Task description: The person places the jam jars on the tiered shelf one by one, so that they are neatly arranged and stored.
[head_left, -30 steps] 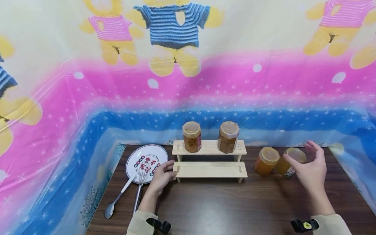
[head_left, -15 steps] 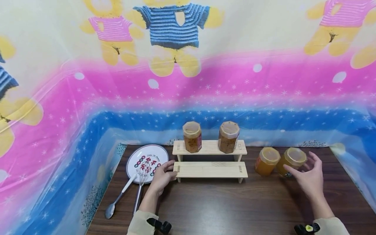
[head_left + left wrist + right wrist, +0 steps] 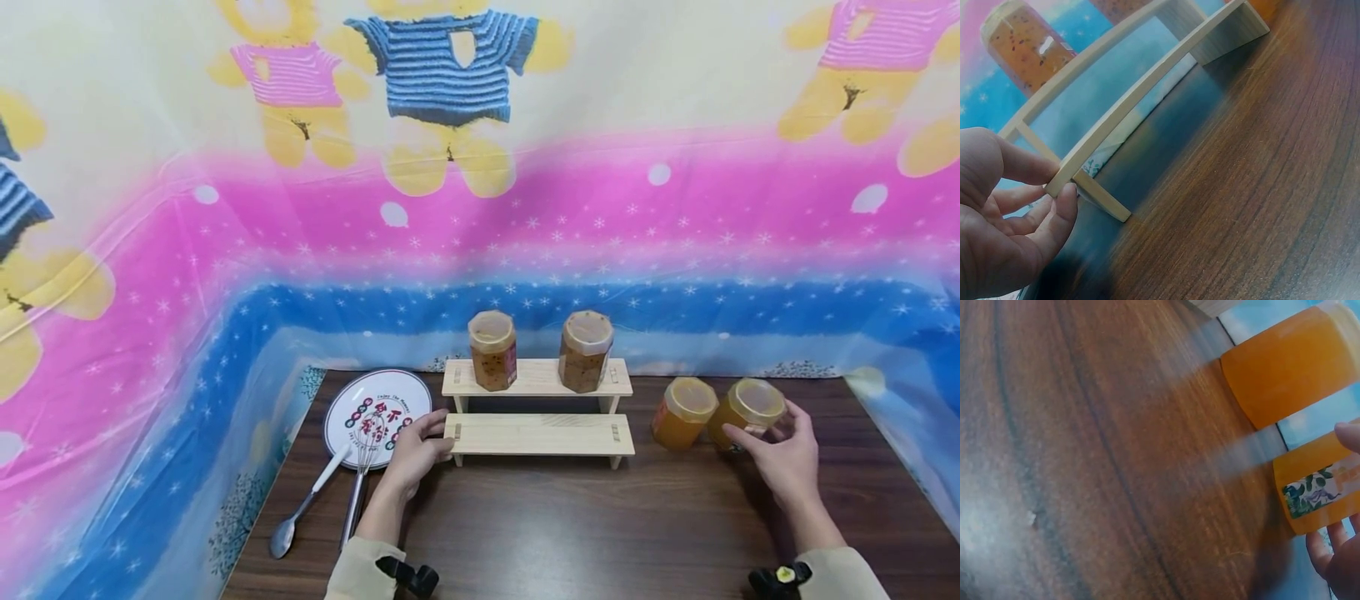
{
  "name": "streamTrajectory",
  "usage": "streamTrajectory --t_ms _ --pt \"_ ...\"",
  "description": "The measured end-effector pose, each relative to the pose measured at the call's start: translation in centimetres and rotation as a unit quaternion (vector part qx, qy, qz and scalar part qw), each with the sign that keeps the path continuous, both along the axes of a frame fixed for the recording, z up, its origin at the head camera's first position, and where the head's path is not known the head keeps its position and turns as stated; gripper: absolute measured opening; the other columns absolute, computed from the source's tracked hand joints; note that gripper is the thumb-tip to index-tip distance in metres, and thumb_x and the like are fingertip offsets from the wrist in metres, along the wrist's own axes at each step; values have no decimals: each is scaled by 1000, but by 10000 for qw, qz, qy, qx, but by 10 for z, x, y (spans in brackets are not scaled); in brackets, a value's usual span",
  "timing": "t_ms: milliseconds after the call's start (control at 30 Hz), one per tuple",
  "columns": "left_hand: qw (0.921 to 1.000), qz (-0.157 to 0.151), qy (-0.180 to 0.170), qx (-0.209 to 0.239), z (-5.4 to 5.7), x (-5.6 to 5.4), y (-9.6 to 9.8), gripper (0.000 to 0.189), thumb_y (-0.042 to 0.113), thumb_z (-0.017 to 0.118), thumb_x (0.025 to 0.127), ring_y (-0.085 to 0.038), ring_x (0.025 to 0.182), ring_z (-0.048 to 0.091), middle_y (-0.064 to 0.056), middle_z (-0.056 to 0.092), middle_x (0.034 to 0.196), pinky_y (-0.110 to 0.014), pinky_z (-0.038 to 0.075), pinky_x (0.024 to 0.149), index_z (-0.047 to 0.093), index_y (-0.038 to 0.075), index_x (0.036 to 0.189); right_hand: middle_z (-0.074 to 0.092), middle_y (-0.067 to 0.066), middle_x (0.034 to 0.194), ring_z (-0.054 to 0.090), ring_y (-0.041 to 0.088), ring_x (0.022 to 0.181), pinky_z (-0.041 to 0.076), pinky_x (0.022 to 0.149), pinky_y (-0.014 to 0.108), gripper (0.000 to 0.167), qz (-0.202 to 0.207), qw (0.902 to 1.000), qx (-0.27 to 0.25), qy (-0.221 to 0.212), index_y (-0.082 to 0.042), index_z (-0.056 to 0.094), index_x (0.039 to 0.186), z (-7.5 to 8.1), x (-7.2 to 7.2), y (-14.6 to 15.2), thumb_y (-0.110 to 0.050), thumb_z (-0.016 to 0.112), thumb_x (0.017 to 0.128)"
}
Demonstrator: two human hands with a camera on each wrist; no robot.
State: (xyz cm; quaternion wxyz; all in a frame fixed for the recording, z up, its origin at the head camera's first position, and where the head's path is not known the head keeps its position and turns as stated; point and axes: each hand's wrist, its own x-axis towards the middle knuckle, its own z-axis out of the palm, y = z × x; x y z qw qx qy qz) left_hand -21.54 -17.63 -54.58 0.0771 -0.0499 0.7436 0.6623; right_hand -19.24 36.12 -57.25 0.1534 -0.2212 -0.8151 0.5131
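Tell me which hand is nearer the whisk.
Left. The left hand is just right of the whisk, pinching the left end of the wooden rack; the right hand is far off to the right, at the rightmost jar.

Near the table's (image 3: 555,525) back edge stands the rack (image 3: 538,433), two jars (image 3: 492,358) on its upper step (image 3: 537,380) and two other jars (image 3: 686,415) to its right. The plate (image 3: 390,388) lies at the back left corner, the whisk (image 3: 355,498) partly on it, the spoon (image 3: 322,480) left of the whisk.

Amber jars (image 3: 682,421), pale rack (image 3: 538,434), grained brown table (image 3: 555,529)
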Motion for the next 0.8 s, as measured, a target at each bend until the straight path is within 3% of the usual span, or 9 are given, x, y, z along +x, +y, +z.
streamTrajectory --t_ms 100,300,533,800 --pt "10000 -13 17 -26 -1 0 -1 60 -3 64 91 -26 94 68 -28 59 134 -32 62 76 49 -6 149 35 15 163 39 39 146 51 106 35 100 -12 10000 54 -27 -15 26 164 -4 2 2 -25 87 86" --pt "10000 -14 59 -27 -3 -1 -1 60 -3 65 91 -26 93 68 -28 60 133 -31 62 76 49 -6 149 38 16 161 41 38 145 49 109 43 96 47 9999 127 -49 -18 28 163 -8 4 2 -28 86 87" --pt "10000 26 36 22 -1 1 -1 61 -3 65 91 -25 93 68 -28 60 134 -33 62 77 50 -5 149 44 15 157 46 38 142 53 97 22 92 -43 9998 199 -39 -20 33 162 -8 5 1 -28 86 87" --pt "10000 12 30 26 -3 -1 0 61 -3 64 92 -24 92 68 -28 59 134 -35 62 77 47 -7 150 43 16 158 46 38 142 51 106 43 92 -254 9994 205 -121 -21 34 161 -5 4 1 -29 87 86"
